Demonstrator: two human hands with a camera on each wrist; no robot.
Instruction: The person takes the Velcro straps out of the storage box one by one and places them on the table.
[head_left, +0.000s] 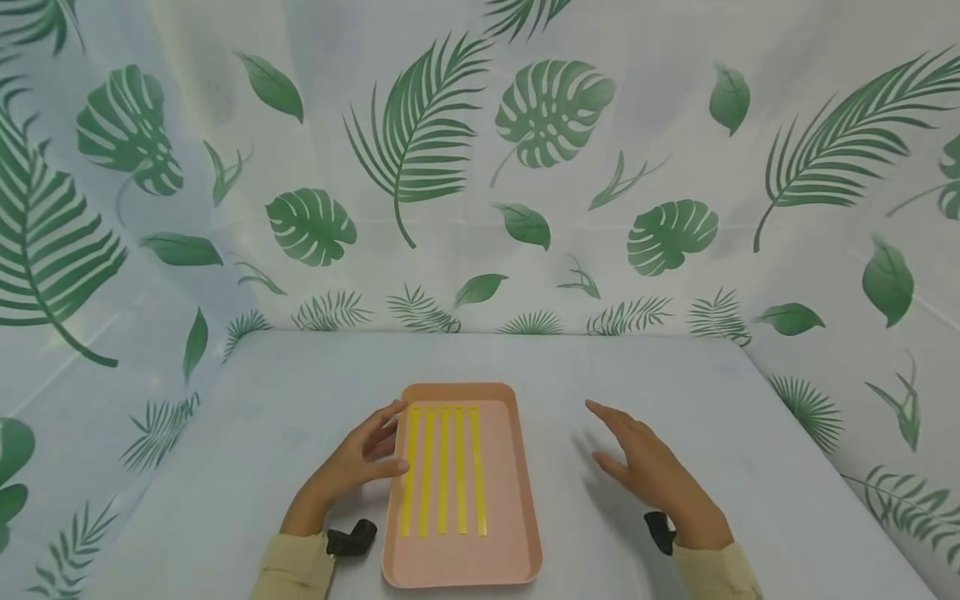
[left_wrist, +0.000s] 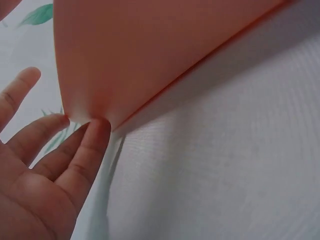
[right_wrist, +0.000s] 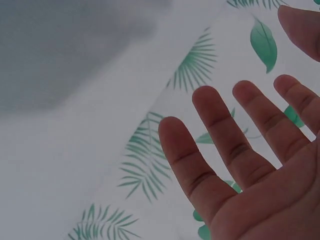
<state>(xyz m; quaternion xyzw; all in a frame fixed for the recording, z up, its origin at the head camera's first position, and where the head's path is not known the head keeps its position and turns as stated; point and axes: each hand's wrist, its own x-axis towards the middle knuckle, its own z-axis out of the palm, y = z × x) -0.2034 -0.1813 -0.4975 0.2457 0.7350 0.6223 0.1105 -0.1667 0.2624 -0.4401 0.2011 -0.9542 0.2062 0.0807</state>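
Observation:
A pink rectangular tray (head_left: pixel 510 517) lies on the table, left of centre in the head view. Several flat yellow strips (head_left: pixel 443 475) lie side by side lengthwise in its left part, their upper ends slightly darker. Beside the tray's left edge is my left hand (head_left: pixel 352 462), its thumb at the rim. In the left wrist view, fingertips (left_wrist: pixel 102 125) touch the tray's outer wall, fingers fairly straight. My right hand (head_left: pixel 645 458) hovers right of the tray, apart from it. Spread, straight fingers (right_wrist: pixel 220 120) with nothing between them show in the right wrist view.
A pale cloth covers the table (head_left: pixel 315 367). Around it, a white backdrop (head_left: pixel 450 275) with green leaf prints rises at the back and both sides. Each wrist carries a black device (head_left: pixel 352 538).

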